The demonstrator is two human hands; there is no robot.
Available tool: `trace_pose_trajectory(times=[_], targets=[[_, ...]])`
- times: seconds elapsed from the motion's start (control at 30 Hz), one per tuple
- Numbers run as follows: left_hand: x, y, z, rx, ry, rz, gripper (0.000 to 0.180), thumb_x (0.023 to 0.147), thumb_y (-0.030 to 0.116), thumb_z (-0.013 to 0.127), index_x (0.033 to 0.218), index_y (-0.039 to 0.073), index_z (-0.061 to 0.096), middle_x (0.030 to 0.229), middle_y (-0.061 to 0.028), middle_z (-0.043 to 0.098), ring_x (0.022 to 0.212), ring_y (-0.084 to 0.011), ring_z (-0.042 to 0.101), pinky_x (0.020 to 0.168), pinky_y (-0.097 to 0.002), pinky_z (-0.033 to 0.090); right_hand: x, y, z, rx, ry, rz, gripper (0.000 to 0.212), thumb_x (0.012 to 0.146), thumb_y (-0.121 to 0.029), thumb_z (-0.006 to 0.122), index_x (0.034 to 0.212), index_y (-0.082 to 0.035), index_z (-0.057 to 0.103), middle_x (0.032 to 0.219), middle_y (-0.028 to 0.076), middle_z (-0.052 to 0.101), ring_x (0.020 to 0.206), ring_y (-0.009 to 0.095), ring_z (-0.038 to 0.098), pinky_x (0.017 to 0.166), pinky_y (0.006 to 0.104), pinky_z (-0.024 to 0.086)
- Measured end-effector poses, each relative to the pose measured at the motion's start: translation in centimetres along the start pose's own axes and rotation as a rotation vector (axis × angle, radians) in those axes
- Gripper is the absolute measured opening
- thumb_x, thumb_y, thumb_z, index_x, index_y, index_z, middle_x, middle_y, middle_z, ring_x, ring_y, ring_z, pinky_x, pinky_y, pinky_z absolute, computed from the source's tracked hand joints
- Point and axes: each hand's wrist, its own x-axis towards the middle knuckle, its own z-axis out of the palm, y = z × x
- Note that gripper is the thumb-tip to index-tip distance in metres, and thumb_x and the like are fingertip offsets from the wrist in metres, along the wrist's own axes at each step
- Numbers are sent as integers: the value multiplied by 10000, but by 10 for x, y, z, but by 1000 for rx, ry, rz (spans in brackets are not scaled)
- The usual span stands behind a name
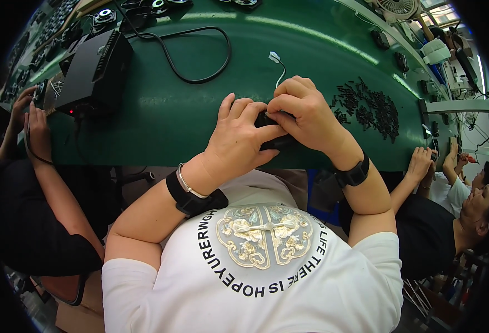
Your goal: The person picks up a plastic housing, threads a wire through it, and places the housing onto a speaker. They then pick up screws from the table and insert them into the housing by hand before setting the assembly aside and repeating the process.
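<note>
A dark, rounded black part (278, 142) sits at the near edge of the green table, mostly covered by my fingers. My left hand (242, 130) is closed around its left side, with the thumb across it. My right hand (306, 114) is pinched at its top right, fingertips pressed together; whatever they grip is too small to make out. A thin cable (282, 72) runs away from behind my right fingers and ends in a white connector (275, 57) on the table. Whether this cable joins the black part is hidden.
Many small black pieces (372, 108) lie spread right of my right hand. A black box (96, 75) with a red light stands at left, a looped black cable (227, 55) beyond it. Round speakers (104, 15) line the far left. Co-workers' hands (36, 125) work at both sides.
</note>
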Motion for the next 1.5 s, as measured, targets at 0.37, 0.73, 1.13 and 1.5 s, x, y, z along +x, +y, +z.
trace_pose_trajectory(times=[0.37,0.73,1.13,1.5], targets=[[3,-1,-2,26,0,43,457,620,229,845,1062,266,731,1152,-109,587,1138,-323,521,1084,-571,310,-9,-18,-19,-305,-114,-173,245,672,4,724,903,-70,691,859,43,597,821,239,570,812,369,447],[96,-44,-20,-238,-50,61,506,636,221,817,1135,224,732,1140,-175,616,1082,-348,565,970,-423,462,-117,-2,-45,-142,508,299,196,803,111,630,953,-7,675,877,110,639,728,239,612,624,305,490],[329,-125,111,-114,-58,32,533,681,393,805,1188,252,716,1168,-166,644,1116,-339,585,1004,-405,457,-137,-13,-28,-166,630,442,161,825,97,613,955,8,647,860,128,633,746,247,619,661,305,494],[329,-108,110,42,-98,60,470,776,478,714,1217,316,695,1206,-121,644,1284,-301,444,1111,-483,260,-142,-11,-33,-149,538,474,168,837,101,597,969,6,640,876,129,624,756,237,610,669,289,485]])
